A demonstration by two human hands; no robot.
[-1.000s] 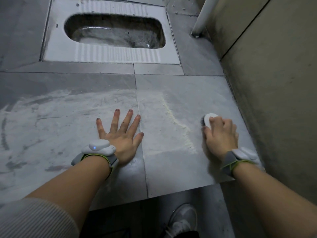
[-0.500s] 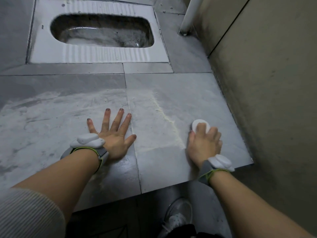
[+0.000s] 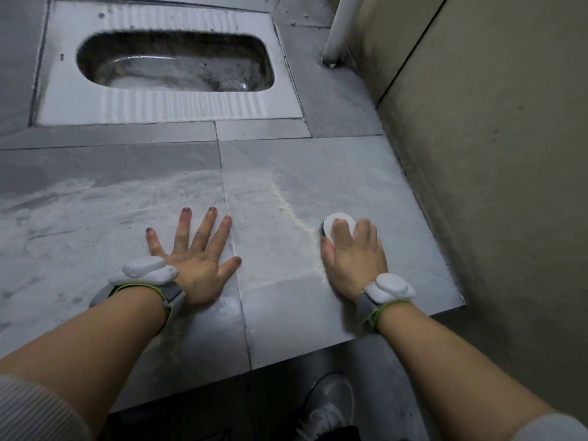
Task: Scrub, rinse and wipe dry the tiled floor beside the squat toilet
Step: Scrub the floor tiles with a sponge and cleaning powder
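Grey tiled floor [image 3: 334, 173] bears a pale, perhaps powdery, smear [image 3: 286, 202].

The scrub brush [image 3: 338, 225] is mostly covered by the right hand [image 3: 354, 259]; only its white rounded front and a dark sliver at its left side show, and the bristles cannot be made out. The squat toilet [image 3: 171, 103] is cut off by the top edge of the frame. The white pipe [image 3: 337, 30] at upper right is also cut by the top edge. A shoe [image 3: 331, 405] at lower centre is dim, blurred and cut by the bottom edge. Both sleeves leave the frame at the lower corners.
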